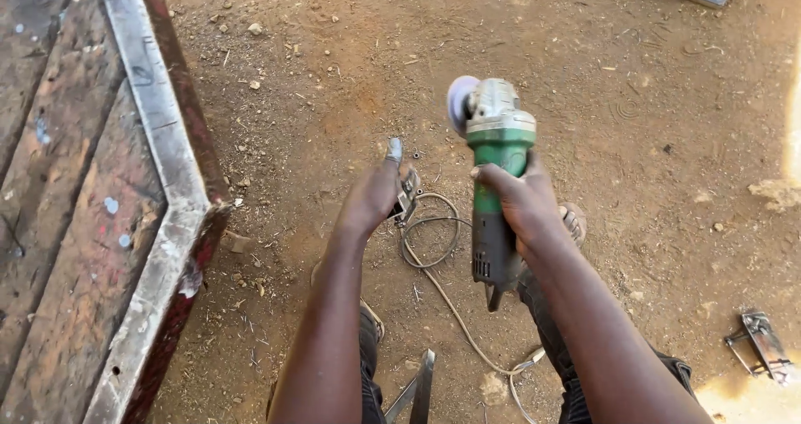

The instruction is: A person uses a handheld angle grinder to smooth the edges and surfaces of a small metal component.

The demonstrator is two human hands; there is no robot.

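Green-bodied angle grinder (494, 169) stands near upright in the right hand (521, 203), fingers wrapped shut around its body, disc end up and cord trailing below. Just left of the grinder, the left hand (374, 197) closes on a small metal tool (406, 197). Beneath the grinder lies bare dirt ground (634, 123), with a rusty steel frame (158, 140) well to its left.

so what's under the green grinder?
Below the angle grinder, held in the right hand: dirt ground and a looped cable. The left hand holds a small metal tool, mostly covered.
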